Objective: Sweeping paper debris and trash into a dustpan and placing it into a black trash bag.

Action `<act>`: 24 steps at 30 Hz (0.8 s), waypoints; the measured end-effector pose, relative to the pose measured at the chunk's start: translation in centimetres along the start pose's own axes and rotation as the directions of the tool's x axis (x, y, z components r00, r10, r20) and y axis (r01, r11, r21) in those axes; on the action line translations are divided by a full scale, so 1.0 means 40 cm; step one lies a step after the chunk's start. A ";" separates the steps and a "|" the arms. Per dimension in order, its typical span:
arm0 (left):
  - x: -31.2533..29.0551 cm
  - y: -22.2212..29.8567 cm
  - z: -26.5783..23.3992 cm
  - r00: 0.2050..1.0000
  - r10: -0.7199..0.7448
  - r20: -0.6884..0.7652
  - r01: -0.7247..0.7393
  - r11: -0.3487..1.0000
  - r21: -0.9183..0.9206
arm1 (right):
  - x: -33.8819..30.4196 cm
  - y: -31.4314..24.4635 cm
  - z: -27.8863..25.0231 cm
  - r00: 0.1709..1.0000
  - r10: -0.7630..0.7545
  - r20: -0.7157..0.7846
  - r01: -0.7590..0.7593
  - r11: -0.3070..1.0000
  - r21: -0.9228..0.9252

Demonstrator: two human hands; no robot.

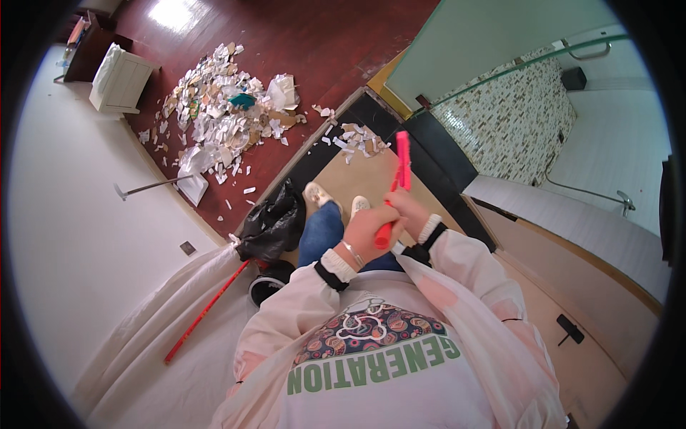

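A bright red-pink broom (404, 161) is held in front of me, its handle end pointing up toward me and its long narrow head beyond my hands. My left hand (368, 230) is closed around the handle near its end. Just beyond it, my right hand (411, 213) grips the handle lower down. Past the broom head, on the left, a small pile of paper scraps (361, 141) lies across the tan mat (350, 175) and dark tile border. A far larger heap of torn paper and cardboard (218, 114) spreads over the dark red floor.
A long-handled dustpan (193, 187) rests beside the big heap. To my left are a black plastic bag (275, 222), a black bucket (270, 284), a red pole (207, 311) and a pale curtain (153, 325). A glass panel (493, 43) and bathtub (572, 214) stand on the right.
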State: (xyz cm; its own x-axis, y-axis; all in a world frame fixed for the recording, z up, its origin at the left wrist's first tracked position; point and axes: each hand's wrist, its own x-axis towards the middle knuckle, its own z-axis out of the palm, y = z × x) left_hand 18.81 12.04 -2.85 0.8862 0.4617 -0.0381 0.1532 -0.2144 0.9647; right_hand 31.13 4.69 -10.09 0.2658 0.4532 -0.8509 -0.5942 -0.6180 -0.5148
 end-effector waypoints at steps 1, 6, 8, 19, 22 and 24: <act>0.006 -0.001 -0.021 0.999 0.027 -0.041 -0.023 0.995 0.092 | 0.004 -0.018 0.022 0.995 0.030 0.093 -0.031 0.999 0.012; 0.012 0.015 -0.216 0.995 0.019 -0.101 0.004 0.975 0.223 | 0.084 -0.070 0.239 0.981 0.031 0.190 -0.040 0.998 0.043; 0.031 0.012 -0.289 0.992 0.048 -0.114 -0.012 0.957 0.290 | 0.123 -0.100 0.327 0.964 -0.006 0.265 -0.033 0.989 0.142; 0.073 0.013 -0.597 0.992 0.028 -0.125 0.042 0.850 0.525 | 0.193 -0.295 0.696 0.807 0.122 0.577 -0.331 0.904 0.271; 0.058 0.082 -0.672 0.994 0.067 -0.085 -0.020 0.885 0.466 | 0.099 -0.367 0.723 0.863 0.138 0.486 -0.253 0.950 0.181; 0.052 0.106 -0.706 0.985 0.137 -0.106 -0.086 0.917 0.389 | 0.072 -0.390 0.722 0.864 0.149 0.480 -0.245 0.958 0.145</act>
State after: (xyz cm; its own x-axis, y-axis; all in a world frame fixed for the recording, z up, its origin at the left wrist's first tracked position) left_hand 8.96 36.40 8.52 0.8474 0.5166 0.1226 0.2342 -0.5709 0.7869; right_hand 19.26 34.18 -1.49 -0.2231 0.6085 -0.7616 -0.7450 -0.6102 -0.2694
